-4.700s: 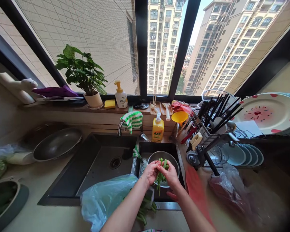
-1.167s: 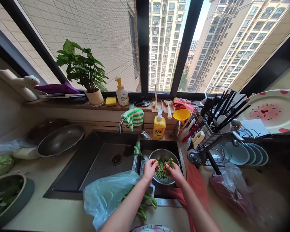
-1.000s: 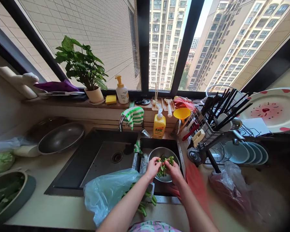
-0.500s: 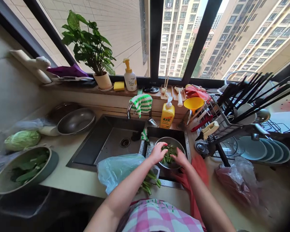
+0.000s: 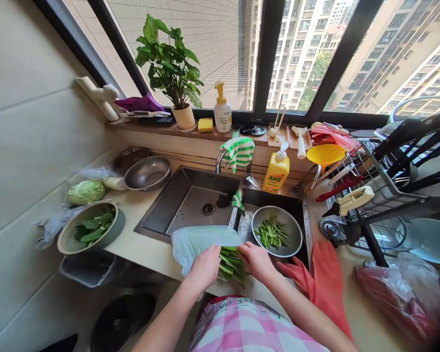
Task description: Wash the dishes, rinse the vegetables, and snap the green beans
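Observation:
Low at the sink's front edge, a bunch of leafy-green stems [image 5: 230, 266] sticks out of a clear plastic bag [image 5: 190, 244]. My left hand [image 5: 206, 266] is closed on the stems' left side, at the mouth of the bag; its fingertips are partly hidden. From the other side my right hand [image 5: 255, 259] pinches the stems with thumb and fingers. Just beyond it, a metal bowl [image 5: 296, 238] in the small right basin holds cut green stem pieces [image 5: 273, 232].
The larger sink basin [image 5: 187, 210] lies left, with a cloth-draped faucet [image 5: 220, 161] behind. Red rubber gloves [image 5: 326, 274] lie right, below a crowded dish rack [image 5: 385, 171]. A colander of leaves [image 5: 119, 227] stands far left. A yellow AXE bottle [image 5: 276, 171] stands behind the bowl.
Both hands have left the bowl and come down toward me, onto the stems at the bag. The cut pieces stay in the bowl. The view has turned left.

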Motion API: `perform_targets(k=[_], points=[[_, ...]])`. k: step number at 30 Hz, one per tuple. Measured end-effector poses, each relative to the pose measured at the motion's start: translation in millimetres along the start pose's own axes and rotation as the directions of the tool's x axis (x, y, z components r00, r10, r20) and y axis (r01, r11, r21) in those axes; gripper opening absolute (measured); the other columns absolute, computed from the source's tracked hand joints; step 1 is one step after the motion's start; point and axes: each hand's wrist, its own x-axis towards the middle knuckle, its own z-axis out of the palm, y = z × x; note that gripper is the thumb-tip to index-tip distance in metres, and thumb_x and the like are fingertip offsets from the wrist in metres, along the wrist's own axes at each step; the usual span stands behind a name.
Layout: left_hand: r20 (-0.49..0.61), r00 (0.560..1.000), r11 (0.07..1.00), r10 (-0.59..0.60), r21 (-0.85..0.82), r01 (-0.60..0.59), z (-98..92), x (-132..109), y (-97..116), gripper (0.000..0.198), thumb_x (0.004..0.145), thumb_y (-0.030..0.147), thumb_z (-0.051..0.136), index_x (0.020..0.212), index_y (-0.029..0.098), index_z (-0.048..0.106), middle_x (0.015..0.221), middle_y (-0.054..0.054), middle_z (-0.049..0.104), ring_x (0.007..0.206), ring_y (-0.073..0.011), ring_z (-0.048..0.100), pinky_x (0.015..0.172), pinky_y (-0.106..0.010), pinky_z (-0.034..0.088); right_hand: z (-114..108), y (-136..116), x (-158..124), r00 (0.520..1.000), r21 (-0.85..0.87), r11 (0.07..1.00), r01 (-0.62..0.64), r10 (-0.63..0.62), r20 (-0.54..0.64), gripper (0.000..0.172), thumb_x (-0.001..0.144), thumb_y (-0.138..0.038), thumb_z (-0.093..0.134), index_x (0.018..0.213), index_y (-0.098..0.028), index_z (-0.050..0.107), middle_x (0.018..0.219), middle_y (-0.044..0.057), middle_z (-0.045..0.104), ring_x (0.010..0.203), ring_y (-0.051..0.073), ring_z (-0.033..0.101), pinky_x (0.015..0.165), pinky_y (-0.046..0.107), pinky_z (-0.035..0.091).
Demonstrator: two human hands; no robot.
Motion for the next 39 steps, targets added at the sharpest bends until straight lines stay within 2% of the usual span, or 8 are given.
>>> perform_targets(k=[4,9,12,16,21,26,31,39], points=[[-0.150,0.989,0.999,0.013,0.048,-0.006,-5.6,-0.6,-1.1,0.047,0.086,0.010,0.030,0.132,0.014,0.042,0.130,-0.013,0.051,0.113,-0.0229,0.052,0.092,-0.034,0.042,13.2,-9.2,18.9,0.995,-0.295,0.955,-0.030,0.057,0.085,0.015,0.084,-0.019,0.049,0.088,-0.019,0.064,0.094,0.007,0.063,0.082,0.020,0.060,0.063,0.025,0.042],[-0.326,0.942,0.993,0.084,0.105,-0.052,-27.3,-0.9,-10.5,0.045,0.084,0.007,0.033,0.125,0.013,0.050,0.116,-0.012,0.059,0.106,-0.0251,0.052,0.088,-0.039,0.042,13.1,-8.0,20.2,0.996,-0.347,0.936,-0.050,0.074,0.055,0.018,0.085,-0.014,0.045,0.087,-0.018,0.062,0.091,0.008,0.063,0.081,0.019,0.060,0.063,0.025,0.040],[-0.355,0.921,0.987,0.159,0.055,-0.150,-34.5,-4.0,-17.0,0.041,0.082,0.004,0.035,0.115,0.016,0.057,0.110,-0.010,0.061,0.105,-0.0225,0.050,0.090,-0.037,0.041,0.0,-10.5,7.4,0.998,-0.215,0.976,-0.042,0.049,0.026,0.016,0.084,-0.017,0.045,0.085,-0.020,0.060,0.082,0.005,0.063,0.075,0.018,0.059,0.062,0.025,0.038],[-0.345,0.880,0.933,0.326,-0.033,-0.359,-34.2,-4.1,-9.6,0.030,0.080,0.012,0.050,0.107,0.020,0.061,0.106,-0.006,0.063,0.102,-0.0218,0.051,0.092,-0.037,0.039,-29.3,-14.4,-13.6,0.994,0.204,0.979,-0.003,0.025,-0.109,0.013,0.084,-0.026,0.046,0.084,-0.022,0.058,0.074,0.001,0.061,0.065,0.015,0.054,0.059,0.025,0.038],[-0.324,0.832,0.807,0.450,-0.250,-0.535,-27.2,6.8,19.5,0.027,0.082,0.023,0.054,0.108,0.022,0.062,0.103,-0.005,0.066,0.098,-0.0198,0.056,0.089,-0.034,0.040,-64.2,-10.0,-32.9,0.974,0.725,0.689,-0.012,0.171,-0.147,0.022,0.080,-0.042,0.054,0.083,-0.020,0.059,0.068,0.001,0.058,0.062,0.015,0.052,0.058,0.025,0.042],[-0.343,0.849,0.712,0.401,-0.467,-0.525,-23.8,12.9,47.3,0.020,0.080,0.022,0.055,0.096,0.022,0.069,0.090,-0.004,0.064,0.084,-0.0158,0.058,0.078,-0.026,0.043,-84.0,-4.4,-48.2,0.956,0.795,0.605,-0.044,0.256,-0.143,0.024,0.076,-0.042,0.062,0.088,-0.021,0.063,0.075,0.001,0.060,0.068,0.014,0.054,0.060,0.025,0.043],[-0.314,0.899,0.548,0.305,-0.715,-0.435,-17.4,20.3,75.7,0.016,0.072,0.018,0.061,0.088,0.017,0.064,0.072,0.000,0.060,0.068,-0.0128,0.053,0.066,-0.024,0.042,-88.0,-4.9,-52.2,0.900,0.913,0.408,-0.011,0.402,-0.169,0.030,0.069,-0.045,0.068,0.085,-0.021,0.061,0.074,0.000,0.059,0.068,0.013,0.053,0.062,0.024,0.044],[-0.171,0.931,0.356,0.321,-0.890,-0.286,-3.4,47.7,106.1,0.013,0.068,0.026,0.064,0.070,0.013,0.059,0.067,0.000,0.058,0.063,-0.0113,0.049,0.062,-0.024,0.039,-86.1,-1.4,-56.1,0.811,0.933,0.360,-0.007,0.548,-0.205,0.034,0.067,-0.049,0.067,0.068,-0.019,0.054,0.062,-0.003,0.050,0.057,0.010,0.045,0.048,0.020,0.036]])
